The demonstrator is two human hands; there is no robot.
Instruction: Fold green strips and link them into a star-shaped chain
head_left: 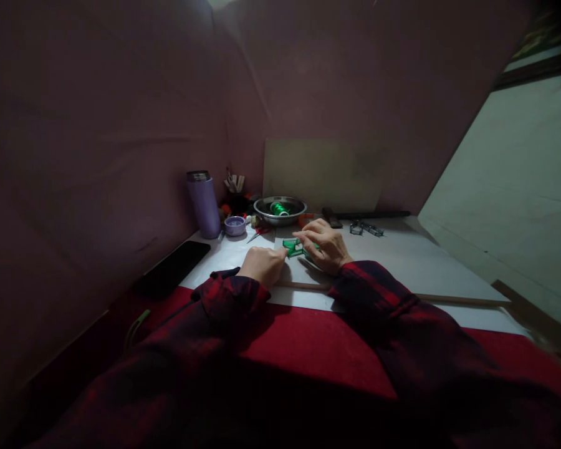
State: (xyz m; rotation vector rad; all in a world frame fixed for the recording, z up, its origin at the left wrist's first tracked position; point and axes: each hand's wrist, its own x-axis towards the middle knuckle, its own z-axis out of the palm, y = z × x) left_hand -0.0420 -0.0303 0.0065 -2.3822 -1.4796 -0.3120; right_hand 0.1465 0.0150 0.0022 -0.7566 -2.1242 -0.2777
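Small green frame between two hands over a white board.
The small green frame (pixel 292 248) lies lengthwise roughly left to right, glossy green within thin dark edges, a pale gap near its middle. The left hand (pixel 263 264) is curled, pinching its left end; the right hand (pixel 325 245) bends over the other end, whether gripping I cannot tell. Beyond, a green thread spool (pixel 279 209) lies in a metal bowl (pixel 295 215), on the white board (pixel 397 262).

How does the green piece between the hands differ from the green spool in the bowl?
The green piece looks open-framed, with gaps; the green spool looks like a solid, glossy roll. The green piece sits between the left hand and right hand, while the green spool lies in the metal bowl. Both share a green colour.
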